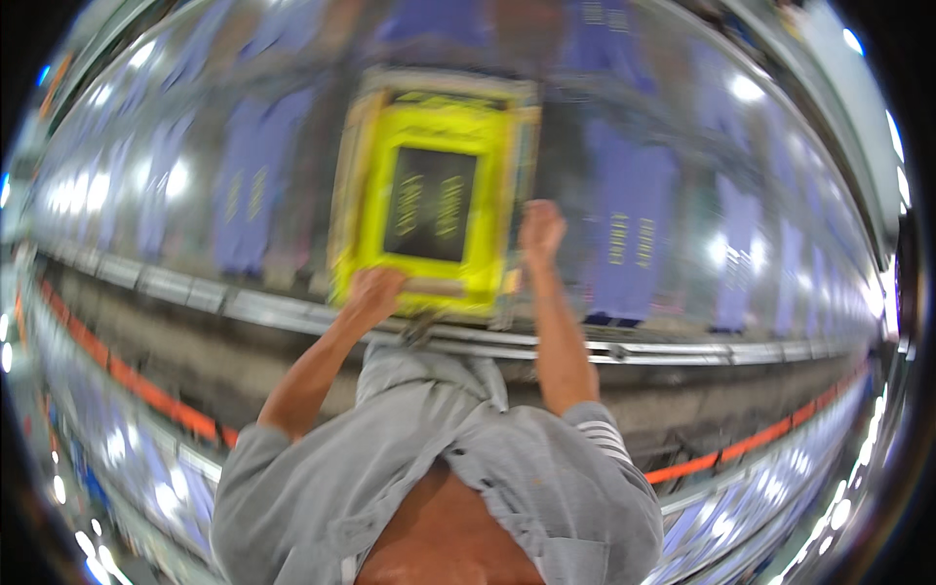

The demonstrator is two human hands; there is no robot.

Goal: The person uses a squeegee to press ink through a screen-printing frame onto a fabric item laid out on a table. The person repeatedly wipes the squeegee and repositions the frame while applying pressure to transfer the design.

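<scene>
Head view: yellow frame [429, 195] long axis running away; left hand [375, 292] fingers grasping near edge, right hand [539, 231] clenched beside.

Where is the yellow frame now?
In the head view, the yellow frame lies at upper centre on the shiny table, between the left hand and right hand.

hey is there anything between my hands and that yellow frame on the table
Nothing visible. The left hand already grips the near edge of the yellow frame, and the right hand rests at its right side. The picture is blurred, so finer contact is unclear.
</scene>
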